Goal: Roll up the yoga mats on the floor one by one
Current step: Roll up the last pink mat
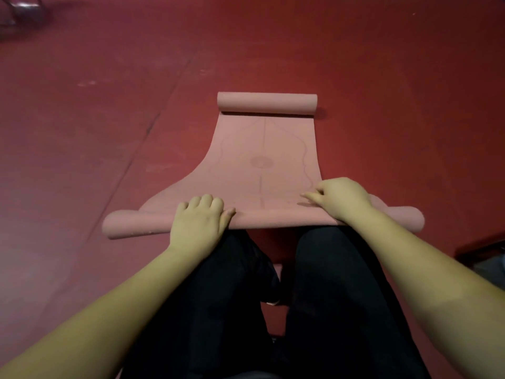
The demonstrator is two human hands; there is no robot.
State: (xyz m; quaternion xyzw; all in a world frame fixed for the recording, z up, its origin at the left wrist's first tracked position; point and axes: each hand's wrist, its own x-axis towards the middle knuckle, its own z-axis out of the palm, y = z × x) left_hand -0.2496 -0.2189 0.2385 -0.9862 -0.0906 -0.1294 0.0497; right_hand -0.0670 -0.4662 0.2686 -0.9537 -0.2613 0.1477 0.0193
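a dusty-pink yoga mat (262,160) with faint alignment lines is lying on the red floor (109,105), curled at both ends; left hand (198,222) and right hand (341,198) are gripping the near roll, fingers curled.

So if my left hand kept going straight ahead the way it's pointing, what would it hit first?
Nothing for a while: your left hand would slide over the flat mat it's already touching, then probably meet the curled far end, though depth is hard to judge.

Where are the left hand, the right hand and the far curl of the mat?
left hand (198,218): head view, back of hand.
right hand (340,199): head view, knuckles.
far curl (267,103): head view, middle of roll.
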